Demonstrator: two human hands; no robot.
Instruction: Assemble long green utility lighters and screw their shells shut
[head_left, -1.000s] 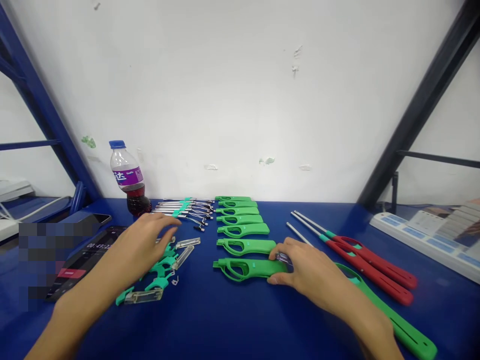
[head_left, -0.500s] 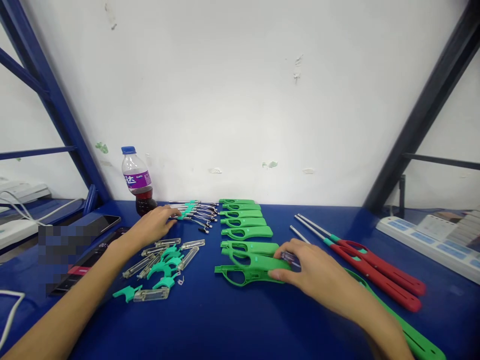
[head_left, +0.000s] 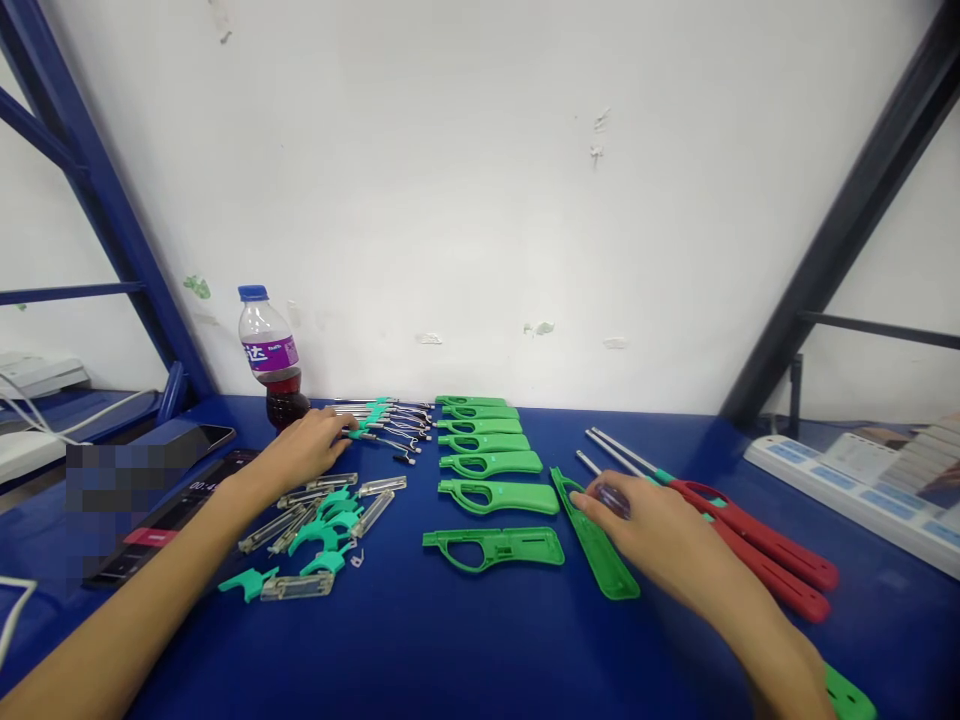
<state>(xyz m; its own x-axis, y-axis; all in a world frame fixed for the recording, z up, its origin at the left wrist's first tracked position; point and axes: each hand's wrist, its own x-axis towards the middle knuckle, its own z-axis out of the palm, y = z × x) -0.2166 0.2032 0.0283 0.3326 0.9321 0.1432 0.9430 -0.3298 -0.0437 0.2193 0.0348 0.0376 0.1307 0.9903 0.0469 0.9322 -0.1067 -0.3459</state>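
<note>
My left hand (head_left: 311, 440) reaches to the row of metal rods with teal parts and wires (head_left: 382, 420), its fingertips closed at a teal part. My right hand (head_left: 630, 505) is curled around a dark translucent object (head_left: 611, 498), probably a screwdriver handle. Its fingertips touch a tilted green shell half (head_left: 600, 545). To the left lies an opened green shell (head_left: 499, 547) with its inside facing up. Behind it, several green lighter bodies (head_left: 499, 497) are lined up towards the wall.
Clear cartridges (head_left: 296, 586) and teal triggers (head_left: 319, 535) lie at left centre, near a phone (head_left: 172, 515) and a bottle (head_left: 274, 365). Red lighters (head_left: 772, 555) and a power strip (head_left: 855, 490) are on the right.
My right hand has moved right, and a green shell half now lies tilted beside it, apart from the row. My left hand stays at the rods. The view has shifted slightly.
</note>
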